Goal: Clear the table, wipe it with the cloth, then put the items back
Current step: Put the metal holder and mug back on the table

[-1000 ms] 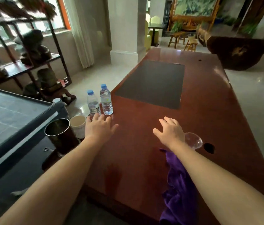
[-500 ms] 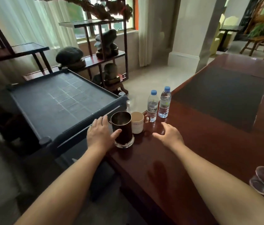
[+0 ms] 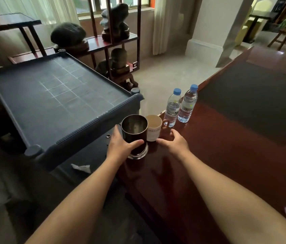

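Since the earlier frame, the left hand (image 3: pixel 121 145) had closed around the dark glass tumbler (image 3: pixel 135 133) at the table's (image 3: pixel 226 155) left edge. Just right, the right hand (image 3: pixel 175 144) hovered with fingers spread, near the white mug (image 3: pixel 153 127). Two water bottles (image 3: pixel 181 106) stood further along that edge.

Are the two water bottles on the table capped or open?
Capped. Both water bottles stand upright near the table edge, each with a blue cap on its neck.
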{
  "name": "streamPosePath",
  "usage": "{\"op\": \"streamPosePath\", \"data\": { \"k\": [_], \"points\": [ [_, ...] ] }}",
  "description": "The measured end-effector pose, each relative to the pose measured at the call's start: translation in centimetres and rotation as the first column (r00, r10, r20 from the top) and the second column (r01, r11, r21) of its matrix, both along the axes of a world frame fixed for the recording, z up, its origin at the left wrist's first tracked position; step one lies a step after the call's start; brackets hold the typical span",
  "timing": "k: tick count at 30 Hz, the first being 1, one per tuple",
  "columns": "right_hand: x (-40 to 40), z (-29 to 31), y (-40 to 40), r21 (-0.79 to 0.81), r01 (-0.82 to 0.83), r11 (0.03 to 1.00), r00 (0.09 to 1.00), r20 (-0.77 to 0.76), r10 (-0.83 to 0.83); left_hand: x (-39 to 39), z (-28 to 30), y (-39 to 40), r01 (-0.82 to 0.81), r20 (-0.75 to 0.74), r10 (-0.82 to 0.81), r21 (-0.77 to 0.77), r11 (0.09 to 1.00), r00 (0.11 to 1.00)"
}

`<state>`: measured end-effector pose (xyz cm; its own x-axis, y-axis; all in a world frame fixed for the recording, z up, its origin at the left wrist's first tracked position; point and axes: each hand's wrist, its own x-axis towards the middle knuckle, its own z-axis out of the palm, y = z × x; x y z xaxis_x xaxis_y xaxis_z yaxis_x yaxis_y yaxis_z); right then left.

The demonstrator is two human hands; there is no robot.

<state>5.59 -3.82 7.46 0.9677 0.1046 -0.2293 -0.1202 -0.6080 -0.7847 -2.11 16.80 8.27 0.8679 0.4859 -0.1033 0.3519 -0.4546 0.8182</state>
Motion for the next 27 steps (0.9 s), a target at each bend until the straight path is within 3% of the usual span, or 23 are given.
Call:
{"op": "streamPosePath", "data": {
  "k": [11,19,23,27],
  "points": [
    [4.6,-4.4,5.0,0.203,0.126,0.971,0.992,-0.047,-0.118,2.7,-4.0,1.7,0.101,0.201,-0.061,-0.194,0.976,0.978],
    [5.8,-5.2,5.9,0.249,0.181,0.951,0.983,-0.067,-0.170,2.9,-3.6,2.0,0.072,0.189,-0.036,-0.187,0.980,0.981],
    [5.8,-5.9,6.1,0.352,0.200,0.914,0.980,-0.064,-0.189,2.9,-3.7,2.2,0.093,0.195,-0.057,-0.183,0.979,0.979],
    [6.2,-6.2,6.1,0.312,0.192,0.930,0.981,-0.045,-0.187,2.8,-3.6,2.1,0.098,0.215,-0.060,-0.171,0.980,0.975]
  ]
}}
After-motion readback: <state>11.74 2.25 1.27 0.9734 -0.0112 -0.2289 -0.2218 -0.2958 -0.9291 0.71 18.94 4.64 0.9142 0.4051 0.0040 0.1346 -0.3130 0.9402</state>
